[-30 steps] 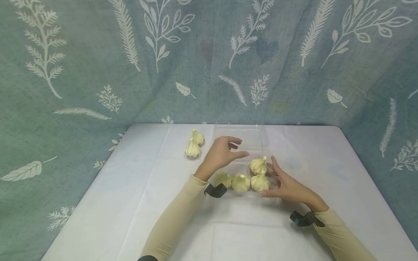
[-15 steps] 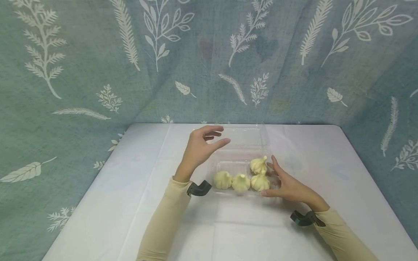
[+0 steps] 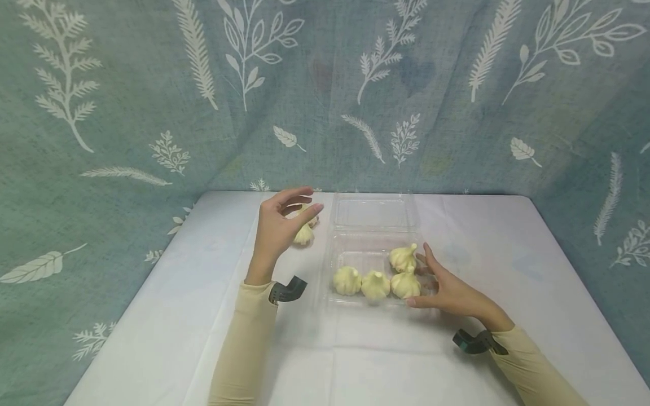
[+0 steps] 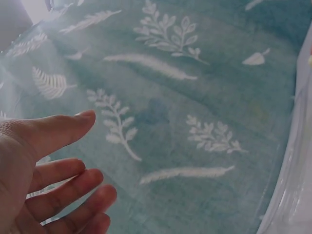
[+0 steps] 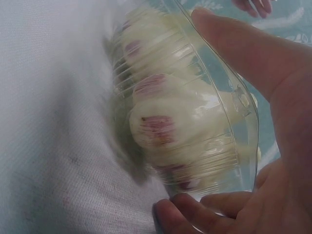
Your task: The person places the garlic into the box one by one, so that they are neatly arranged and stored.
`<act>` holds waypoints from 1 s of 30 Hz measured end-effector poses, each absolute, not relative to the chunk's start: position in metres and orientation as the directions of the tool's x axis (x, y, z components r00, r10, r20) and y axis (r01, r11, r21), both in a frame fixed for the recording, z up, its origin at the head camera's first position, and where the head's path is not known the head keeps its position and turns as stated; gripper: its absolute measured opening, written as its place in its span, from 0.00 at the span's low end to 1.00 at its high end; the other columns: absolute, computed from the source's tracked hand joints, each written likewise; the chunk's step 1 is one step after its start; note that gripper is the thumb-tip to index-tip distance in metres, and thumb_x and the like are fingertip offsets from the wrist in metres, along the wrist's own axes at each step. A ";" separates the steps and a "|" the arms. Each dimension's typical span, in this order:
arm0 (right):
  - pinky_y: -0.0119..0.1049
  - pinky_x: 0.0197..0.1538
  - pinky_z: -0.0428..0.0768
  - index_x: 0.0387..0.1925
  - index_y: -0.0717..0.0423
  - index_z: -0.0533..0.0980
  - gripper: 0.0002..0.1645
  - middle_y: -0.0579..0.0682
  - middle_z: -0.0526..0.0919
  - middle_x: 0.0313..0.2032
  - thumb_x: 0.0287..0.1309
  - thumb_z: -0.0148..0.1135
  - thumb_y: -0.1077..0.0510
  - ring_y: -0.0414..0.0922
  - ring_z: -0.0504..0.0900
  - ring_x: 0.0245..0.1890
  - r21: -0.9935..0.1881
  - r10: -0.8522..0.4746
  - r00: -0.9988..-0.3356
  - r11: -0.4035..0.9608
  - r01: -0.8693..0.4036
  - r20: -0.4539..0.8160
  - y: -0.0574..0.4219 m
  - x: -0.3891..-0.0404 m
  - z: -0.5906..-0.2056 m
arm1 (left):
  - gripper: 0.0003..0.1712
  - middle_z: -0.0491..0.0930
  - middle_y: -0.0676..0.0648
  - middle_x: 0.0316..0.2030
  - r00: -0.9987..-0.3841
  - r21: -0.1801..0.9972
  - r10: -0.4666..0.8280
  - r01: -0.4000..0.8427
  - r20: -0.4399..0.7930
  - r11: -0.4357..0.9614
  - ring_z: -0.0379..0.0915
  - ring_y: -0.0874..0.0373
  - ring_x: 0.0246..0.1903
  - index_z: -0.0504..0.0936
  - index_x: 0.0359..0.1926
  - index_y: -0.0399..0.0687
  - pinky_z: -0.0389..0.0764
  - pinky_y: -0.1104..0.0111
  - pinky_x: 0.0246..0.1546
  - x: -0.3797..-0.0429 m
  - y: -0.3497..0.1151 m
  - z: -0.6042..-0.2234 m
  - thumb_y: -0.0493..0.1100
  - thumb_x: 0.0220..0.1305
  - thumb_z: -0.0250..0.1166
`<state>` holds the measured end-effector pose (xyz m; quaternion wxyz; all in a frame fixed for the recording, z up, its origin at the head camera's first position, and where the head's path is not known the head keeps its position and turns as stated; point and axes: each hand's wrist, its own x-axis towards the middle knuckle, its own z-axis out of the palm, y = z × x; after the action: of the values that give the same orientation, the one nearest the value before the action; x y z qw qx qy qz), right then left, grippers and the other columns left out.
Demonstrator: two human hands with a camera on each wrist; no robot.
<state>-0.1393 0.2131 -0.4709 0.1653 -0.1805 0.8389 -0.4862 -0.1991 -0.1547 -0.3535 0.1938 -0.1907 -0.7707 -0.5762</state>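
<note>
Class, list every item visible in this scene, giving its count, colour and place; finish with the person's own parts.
garlic bulbs: four, cream with purplish patches, inside the container
loose garlic bulbs: two, cream, on the table by the left hand, partly hidden
container: one, clear, on the table
lid: one, clear, open beyond the container
table: one, white-covered, under everything
backdrop: one, blue-green with white leaves, behind the table
wrist devices: two, dark, one per wrist
sleeves: two, beige, on both forearms
left hand: one, beside the loose bulbs, holding nothing
right hand: one, gripping the container's right side
</note>
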 end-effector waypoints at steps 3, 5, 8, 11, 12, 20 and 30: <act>0.72 0.71 0.66 0.80 0.53 0.19 0.82 0.65 0.40 0.83 0.56 0.78 0.46 0.70 0.58 0.77 -0.874 -0.460 -0.882 0.466 -0.139 -0.105 0.213 -0.139 -0.471 | 0.23 0.85 0.36 0.54 -0.852 0.818 0.050 0.515 0.521 0.257 0.84 0.40 0.52 0.85 0.57 0.41 0.82 0.47 0.61 -0.204 -0.163 -0.356 0.39 0.61 0.77; 0.71 0.71 0.67 0.80 0.55 0.19 0.82 0.66 0.40 0.82 0.56 0.78 0.46 0.70 0.59 0.77 -0.871 -0.464 -0.880 0.469 -0.149 -0.099 0.214 -0.139 -0.471 | 0.24 0.85 0.36 0.55 -0.859 0.824 0.035 0.500 0.510 0.265 0.84 0.40 0.53 0.85 0.58 0.42 0.83 0.50 0.61 -0.209 -0.169 -0.358 0.41 0.61 0.77; 0.70 0.70 0.69 0.80 0.56 0.19 0.82 0.67 0.40 0.82 0.57 0.78 0.46 0.71 0.60 0.76 -0.872 -0.469 -0.878 0.465 -0.153 -0.096 0.214 -0.138 -0.471 | 0.25 0.85 0.37 0.56 -0.879 0.846 0.008 0.462 0.477 0.265 0.83 0.38 0.54 0.84 0.59 0.42 0.82 0.50 0.63 -0.215 -0.180 -0.364 0.42 0.62 0.76; 0.71 0.70 0.68 0.80 0.56 0.19 0.81 0.66 0.39 0.82 0.57 0.77 0.46 0.71 0.59 0.76 -0.872 -0.473 -0.875 0.464 -0.153 -0.098 0.214 -0.139 -0.471 | 0.25 0.85 0.38 0.55 -0.899 0.871 -0.027 0.415 0.437 0.262 0.82 0.39 0.55 0.84 0.59 0.43 0.82 0.50 0.63 -0.220 -0.189 -0.371 0.44 0.62 0.77; 0.71 0.71 0.67 0.80 0.55 0.19 0.81 0.65 0.39 0.83 0.57 0.77 0.46 0.70 0.58 0.77 -0.875 -0.472 -0.876 0.461 -0.148 -0.101 0.214 -0.139 -0.471 | 0.26 0.85 0.39 0.56 -0.905 0.878 -0.034 0.401 0.424 0.262 0.82 0.39 0.55 0.84 0.59 0.43 0.81 0.51 0.64 -0.222 -0.191 -0.373 0.44 0.62 0.77; 0.74 0.70 0.65 0.80 0.56 0.19 0.81 0.65 0.39 0.83 0.57 0.77 0.47 0.70 0.58 0.77 -0.877 -0.470 -0.877 0.459 -0.145 -0.101 0.212 -0.139 -0.471 | 0.30 0.84 0.36 0.57 -0.940 0.912 -0.091 0.293 0.330 0.286 0.80 0.36 0.58 0.83 0.60 0.41 0.84 0.62 0.60 -0.238 -0.203 -0.396 0.49 0.60 0.78; 0.69 0.70 0.70 0.80 0.56 0.19 0.81 0.66 0.40 0.82 0.57 0.77 0.47 0.70 0.60 0.76 -0.872 -0.474 -0.874 0.466 -0.152 -0.101 0.212 -0.139 -0.469 | 0.31 0.84 0.38 0.57 -0.969 0.923 -0.143 0.138 0.201 0.358 0.82 0.41 0.58 0.82 0.60 0.39 0.85 0.56 0.58 -0.256 -0.213 -0.428 0.50 0.60 0.78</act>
<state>-0.1386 0.2119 -0.4694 0.1672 -0.1866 0.8396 -0.4819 -0.2558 -0.2127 -0.4284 0.1241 0.0014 -0.8146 -0.5666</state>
